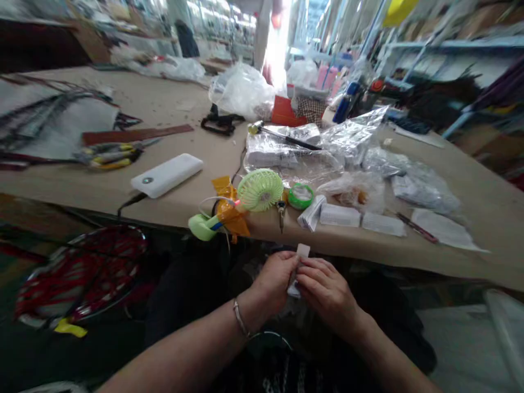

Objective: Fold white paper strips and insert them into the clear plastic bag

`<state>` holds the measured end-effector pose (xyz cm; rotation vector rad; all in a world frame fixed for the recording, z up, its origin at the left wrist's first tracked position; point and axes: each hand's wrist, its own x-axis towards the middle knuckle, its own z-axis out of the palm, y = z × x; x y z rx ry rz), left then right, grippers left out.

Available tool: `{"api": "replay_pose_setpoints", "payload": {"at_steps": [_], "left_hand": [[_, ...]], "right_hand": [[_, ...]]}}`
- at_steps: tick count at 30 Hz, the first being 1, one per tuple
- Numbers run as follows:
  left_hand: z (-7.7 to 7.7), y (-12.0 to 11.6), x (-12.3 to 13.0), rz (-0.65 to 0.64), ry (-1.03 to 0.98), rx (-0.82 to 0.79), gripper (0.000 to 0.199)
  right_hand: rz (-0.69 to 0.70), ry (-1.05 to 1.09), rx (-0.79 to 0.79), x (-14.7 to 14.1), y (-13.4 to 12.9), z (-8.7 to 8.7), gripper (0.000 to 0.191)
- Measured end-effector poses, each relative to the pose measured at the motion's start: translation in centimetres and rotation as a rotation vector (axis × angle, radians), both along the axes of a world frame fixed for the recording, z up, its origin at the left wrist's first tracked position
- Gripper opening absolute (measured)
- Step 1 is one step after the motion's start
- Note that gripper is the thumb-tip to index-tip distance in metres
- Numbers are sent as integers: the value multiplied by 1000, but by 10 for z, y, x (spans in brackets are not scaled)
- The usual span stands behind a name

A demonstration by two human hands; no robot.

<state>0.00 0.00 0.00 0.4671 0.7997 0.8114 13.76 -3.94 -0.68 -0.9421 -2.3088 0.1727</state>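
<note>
My left hand [273, 283] and my right hand [326, 291] meet in front of my lap, below the table edge. Between them they pinch a small folded white paper slip [302, 252], its top sticking up and its lower end showing under my left fingers. A metal bangle [240, 317] circles my left wrist. Nearest the hands on the table stand a small green desk fan [260, 190] with orange tape [231, 215] on it, a folded white paper [311, 213] and white boxes [339, 215].
The tan table [164, 202] carries a white power bank [166, 174], a green tape roll [301, 196], pliers [112, 155], wires and clear plastic bags [352, 136]. A red wire-wrapped round frame [82, 273] lies at lower left. Shelves and a long workshop aisle stand behind.
</note>
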Motion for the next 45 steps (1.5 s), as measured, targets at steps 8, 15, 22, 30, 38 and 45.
{"api": "replay_pose_setpoints", "payload": {"at_steps": [8, 15, 22, 30, 38, 45], "left_hand": [[15, -8, -3, -80, 116, -34, 16], [23, -13, -7, -187, 46, 9, 15], [16, -8, -16, -359, -38, -83, 12], [13, -6, -18, -358, -16, -80, 8], [9, -6, -13, -367, -4, -63, 7], [8, -5, -15, -352, -64, -75, 13]], "right_hand": [[-447, 732, -669, 3, 12, 13, 21], [-404, 1030, -1012, -10, 18, 9, 19], [-409, 1010, -984, -15, 13, 5, 18], [-359, 575, -507, -9, 9, 7, 29], [-310, 418, -414, -7, 9, 7, 26], [-328, 677, -644, -2, 9, 2, 36]]}}
